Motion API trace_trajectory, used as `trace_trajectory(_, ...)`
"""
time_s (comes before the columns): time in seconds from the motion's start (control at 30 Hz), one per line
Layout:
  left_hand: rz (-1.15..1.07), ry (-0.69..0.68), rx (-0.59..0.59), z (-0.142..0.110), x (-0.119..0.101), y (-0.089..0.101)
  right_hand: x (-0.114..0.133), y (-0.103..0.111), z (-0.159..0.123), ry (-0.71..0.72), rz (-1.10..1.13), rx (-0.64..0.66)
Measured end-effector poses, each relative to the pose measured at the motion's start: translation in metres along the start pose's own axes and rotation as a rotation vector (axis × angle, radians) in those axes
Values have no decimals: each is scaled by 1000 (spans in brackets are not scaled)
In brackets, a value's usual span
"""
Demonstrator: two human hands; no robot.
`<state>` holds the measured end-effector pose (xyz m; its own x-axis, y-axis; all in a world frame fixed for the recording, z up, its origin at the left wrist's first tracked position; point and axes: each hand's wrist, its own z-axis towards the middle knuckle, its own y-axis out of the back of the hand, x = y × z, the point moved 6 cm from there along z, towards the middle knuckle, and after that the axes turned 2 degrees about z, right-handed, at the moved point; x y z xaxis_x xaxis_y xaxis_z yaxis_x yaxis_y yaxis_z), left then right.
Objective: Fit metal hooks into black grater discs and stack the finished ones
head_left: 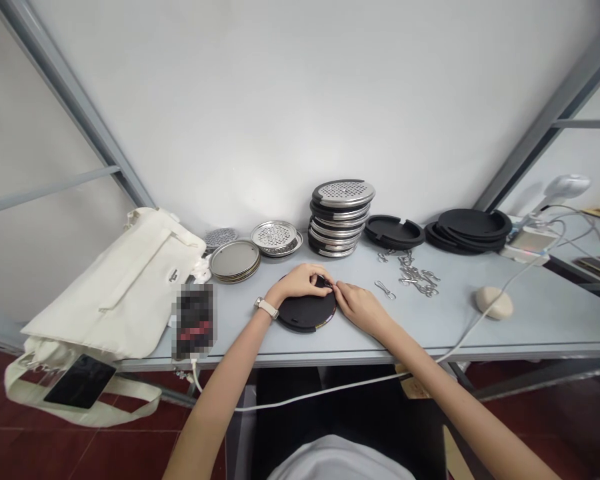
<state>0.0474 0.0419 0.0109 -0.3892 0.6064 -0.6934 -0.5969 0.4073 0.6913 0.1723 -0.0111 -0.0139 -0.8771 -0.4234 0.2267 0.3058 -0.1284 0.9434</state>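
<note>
A black round disc (303,312) with a raised rim lies flat near the table's front edge, a strip of coloured print on its right side. Over its far part curves my left hand (303,281), thumb and fingers pinched together at the disc's right rim. My right hand (359,305) reaches in from the right, its closed fingertips meeting the left ones at that rim. Whatever small part sits between the fingertips is mostly hidden. Closest to my right hand on the table is a single metal snap hook (385,290).
Behind my hands rises a stack of perforated metal discs in black holders (341,217). Metal plates (235,260) stand left, black discs (467,230) right. Several snap hooks (417,275) lie loose. A white bag (130,280), a phone (195,323), a white cable (325,393) and a rounded cream object (494,302) surround the work.
</note>
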Motion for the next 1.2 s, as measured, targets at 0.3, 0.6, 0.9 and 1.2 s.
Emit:
trace_trajectory(0.3,-2,-11,0,0,1,0,0,0,0,-5,-2,7)
trace_trajectory(0.6,6,-5,11,1,1,-1,0,0,0,-6,-7,8)
trace_trajectory(0.9,0,-20,-2,0,2,0,2,1,0,0,-1,9)
trace_trajectory(1.2,14,6,5,-1,0,1,1,1,-1,-2,8,6)
